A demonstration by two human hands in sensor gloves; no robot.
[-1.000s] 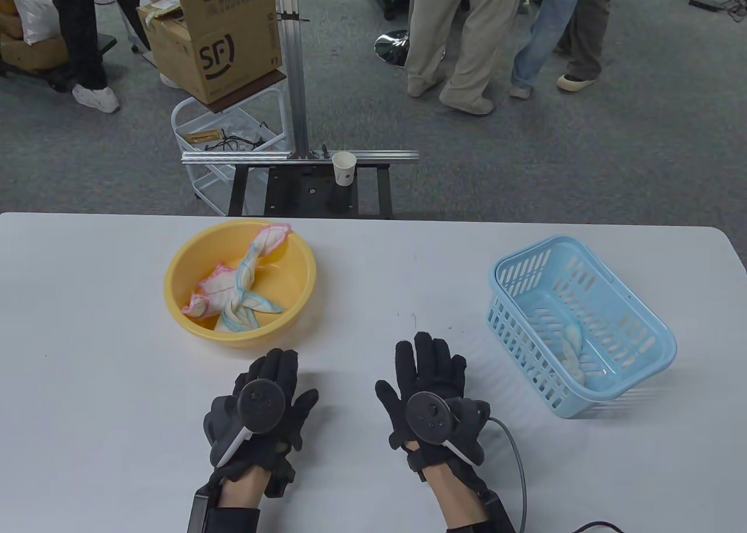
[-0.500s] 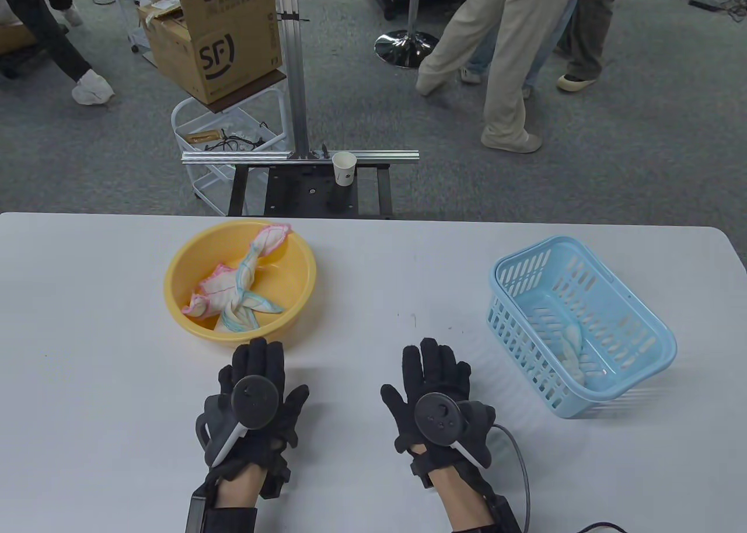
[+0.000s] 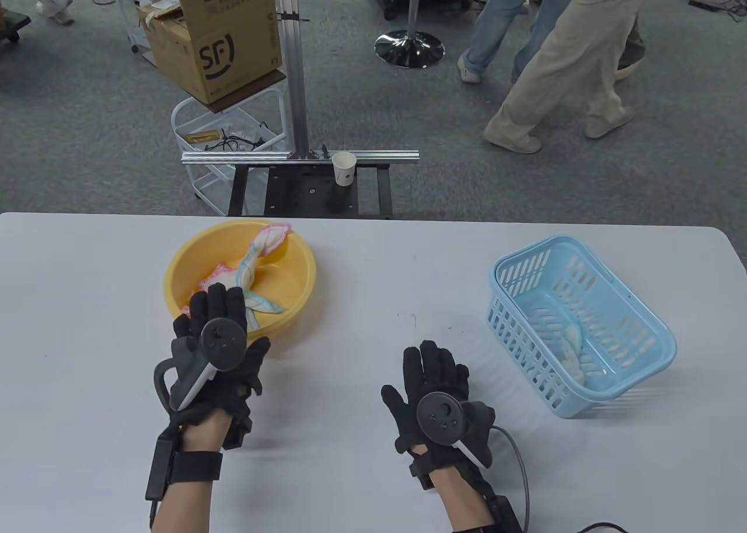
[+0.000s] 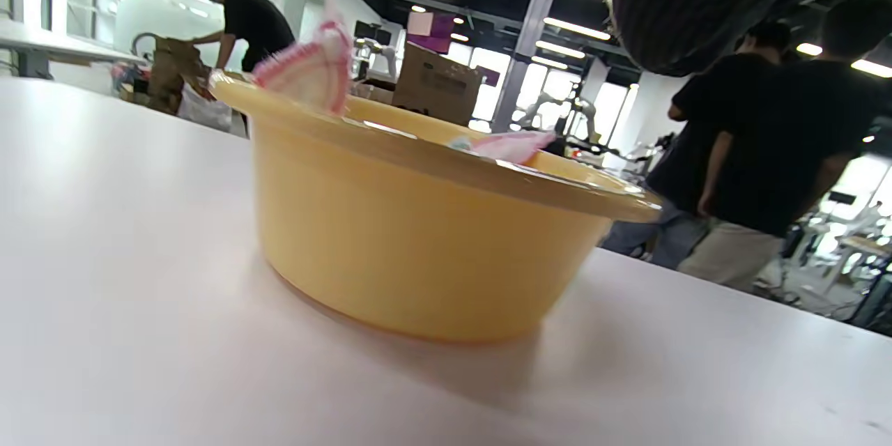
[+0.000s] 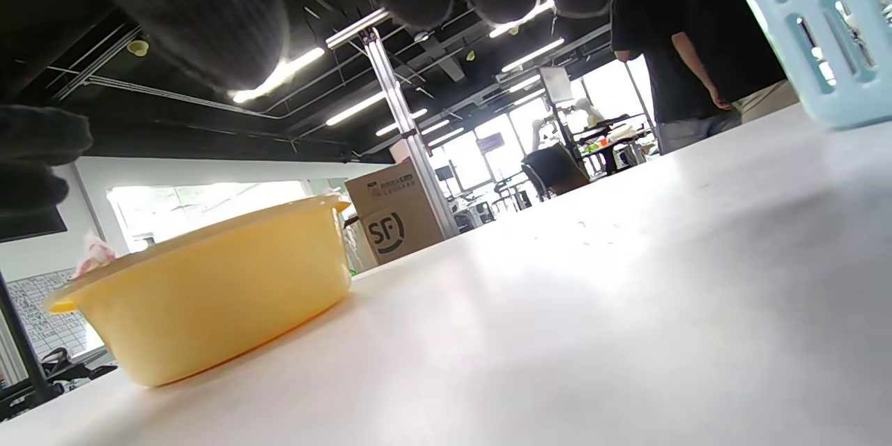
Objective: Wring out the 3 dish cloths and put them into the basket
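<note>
A yellow bowl (image 3: 303, 264) stands at the table's back left, with a pink-edged dish cloth (image 3: 273, 236) and a blue-edged one (image 3: 265, 305) tangled inside. My left hand (image 3: 213, 305) reaches over the bowl's near rim with fingers straight, holding nothing; whether it touches the cloths is hidden. My right hand (image 3: 435, 361) lies flat on the table, between bowl and basket. The light blue basket (image 3: 653, 346) at the right holds one pale cloth (image 3: 575, 346). The left wrist view shows the bowl (image 4: 418, 237) close, a pink cloth corner (image 4: 313, 73) above its rim.
A paper cup (image 3: 344, 168) sits on the metal frame behind the table, near a cardboard box (image 3: 216, 37). People walk on the floor beyond. A cable (image 3: 516, 457) trails from my right wrist. In the right wrist view the basket (image 5: 815, 28) is at the top right.
My left hand has risen from the table and moved forward and left, over the bowl's near rim. My right hand has stayed almost in place.
</note>
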